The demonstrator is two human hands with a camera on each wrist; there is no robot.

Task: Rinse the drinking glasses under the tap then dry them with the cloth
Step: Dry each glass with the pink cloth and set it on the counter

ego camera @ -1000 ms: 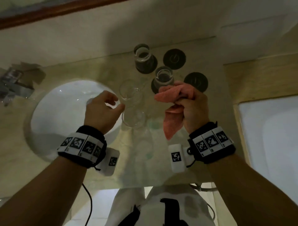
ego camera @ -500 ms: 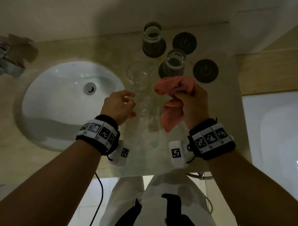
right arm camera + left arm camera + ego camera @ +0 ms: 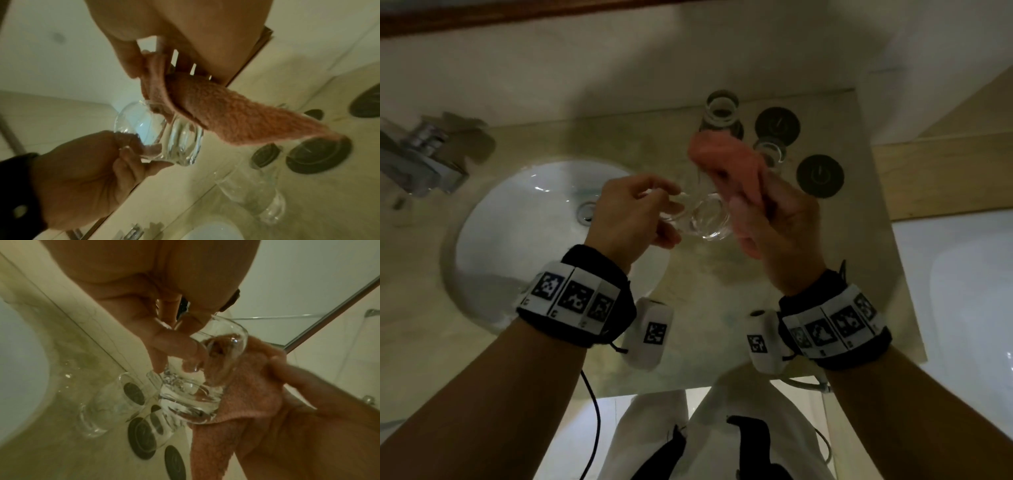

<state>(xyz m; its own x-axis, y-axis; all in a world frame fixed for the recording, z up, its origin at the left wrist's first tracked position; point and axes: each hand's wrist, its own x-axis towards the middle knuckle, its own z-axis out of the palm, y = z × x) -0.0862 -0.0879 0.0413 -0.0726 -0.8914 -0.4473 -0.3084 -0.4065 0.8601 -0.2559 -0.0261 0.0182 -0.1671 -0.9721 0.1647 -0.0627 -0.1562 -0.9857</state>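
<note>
My left hand (image 3: 671, 212) grips a clear drinking glass (image 3: 707, 219) by its side and holds it tilted above the counter, beside the sink. My right hand (image 3: 753, 219) holds a pink cloth (image 3: 729, 164) bunched in its fingers. The cloth (image 3: 236, 118) lies against the mouth of the glass (image 3: 164, 136). In the left wrist view the cloth (image 3: 246, 386) shows through the glass (image 3: 205, 378). A second clear glass (image 3: 107, 404) stands on the counter just behind. Two more glasses (image 3: 722, 109) (image 3: 768, 150) stand on dark coasters further back.
The white basin (image 3: 527, 233) lies left of the hands, with a chrome tap (image 3: 421, 161) at its far left. Two bare black coasters (image 3: 777, 123) (image 3: 820, 176) sit at the back right. A wall closes the back, and a white tub (image 3: 962, 291) lies to the right.
My left hand has lifted the near glass off the counter and tipped it rightward. My right hand has brought the cloth up against the mouth of that glass.
</note>
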